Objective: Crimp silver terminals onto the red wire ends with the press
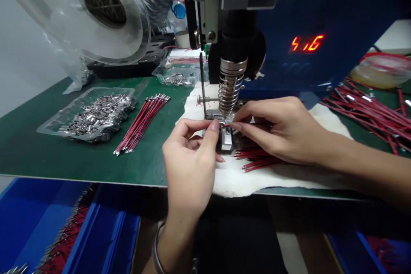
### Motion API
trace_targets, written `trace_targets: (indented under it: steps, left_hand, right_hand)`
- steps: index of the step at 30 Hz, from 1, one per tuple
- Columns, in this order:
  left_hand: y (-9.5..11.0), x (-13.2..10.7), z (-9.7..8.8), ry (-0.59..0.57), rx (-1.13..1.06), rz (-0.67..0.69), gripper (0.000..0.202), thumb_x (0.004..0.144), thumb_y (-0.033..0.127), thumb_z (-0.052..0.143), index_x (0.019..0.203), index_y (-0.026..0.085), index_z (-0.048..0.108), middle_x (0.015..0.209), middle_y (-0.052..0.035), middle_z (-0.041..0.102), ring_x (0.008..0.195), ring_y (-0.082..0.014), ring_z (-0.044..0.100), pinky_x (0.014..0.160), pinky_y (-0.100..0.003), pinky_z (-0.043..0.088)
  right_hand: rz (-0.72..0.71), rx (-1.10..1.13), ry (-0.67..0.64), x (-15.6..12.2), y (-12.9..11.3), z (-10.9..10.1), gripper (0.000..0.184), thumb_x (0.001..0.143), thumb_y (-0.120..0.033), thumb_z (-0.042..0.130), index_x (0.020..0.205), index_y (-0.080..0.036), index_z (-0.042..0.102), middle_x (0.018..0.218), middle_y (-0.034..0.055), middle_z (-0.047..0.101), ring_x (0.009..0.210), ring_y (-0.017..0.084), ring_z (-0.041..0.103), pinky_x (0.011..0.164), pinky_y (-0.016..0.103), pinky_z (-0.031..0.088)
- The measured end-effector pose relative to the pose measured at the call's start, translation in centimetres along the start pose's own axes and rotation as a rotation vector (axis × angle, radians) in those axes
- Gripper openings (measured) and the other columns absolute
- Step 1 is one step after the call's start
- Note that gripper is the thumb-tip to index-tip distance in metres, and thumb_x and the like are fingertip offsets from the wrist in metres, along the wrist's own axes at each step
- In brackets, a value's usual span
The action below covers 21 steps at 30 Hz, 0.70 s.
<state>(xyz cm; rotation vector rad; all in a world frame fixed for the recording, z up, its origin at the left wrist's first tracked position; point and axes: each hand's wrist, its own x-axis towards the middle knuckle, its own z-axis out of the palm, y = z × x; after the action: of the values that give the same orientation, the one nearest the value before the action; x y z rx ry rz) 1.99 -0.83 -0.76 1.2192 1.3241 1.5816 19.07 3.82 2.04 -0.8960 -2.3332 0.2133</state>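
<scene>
My left hand (191,167) is at the front left of a small metal fixture (226,140), its thumb and forefinger pinched together over it; what they hold is hidden. From the other side, my right hand (282,130) pinches the end of a thin red wire (227,124), mostly covered by the fingers. Just above both fingertips stands the machine's spring-wrapped tip (231,87). Beneath my right hand, several red and black wires (261,162) lie on a white cloth (239,182).
At left, a clear plastic tray (48,127) holds small metal cylinders, beside a bundle of red wires with metal ends (143,124). A second tray (157,72) stands behind. The blue machine (289,21) shows red digits. More red wires (372,107) lie right; a blue bin (105,231) sits below.
</scene>
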Motion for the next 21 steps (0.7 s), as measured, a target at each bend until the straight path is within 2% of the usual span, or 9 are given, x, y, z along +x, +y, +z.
trace_targets:
  steps: [13, 21]
  left_hand:
    - [0.05, -0.02, 0.08, 0.016, -0.004, -0.016, 0.020, 0.079, 0.034, 0.075, 0.082, 0.017, 0.065, 0.090, -0.0009, 0.070, 0.047, -0.0044, 0.057, 0.040, -0.014, 0.046]
    - [0.07, 0.09, 0.21, 0.020, 0.023, -0.005, 0.017, 0.081, 0.031, 0.073, 0.081, 0.017, 0.063, 0.084, -0.0004, 0.070, 0.044, -0.0036, 0.053, 0.039, -0.014, 0.042]
  right_hand:
    - [-0.022, -0.051, 0.034, -0.15, 0.01, -0.02, 0.009, 0.088, -0.018, 0.060, 0.086, -0.014, 0.068, 0.069, -0.0001, 0.066, 0.051, 0.009, 0.050, 0.055, 0.024, 0.037]
    - [-0.023, -0.064, 0.051, -0.20, -0.19, 0.09, 0.007, 0.086, -0.017, 0.063, 0.085, -0.015, 0.069, 0.068, -0.0010, 0.066, 0.051, 0.008, 0.052, 0.053, 0.023, 0.037]
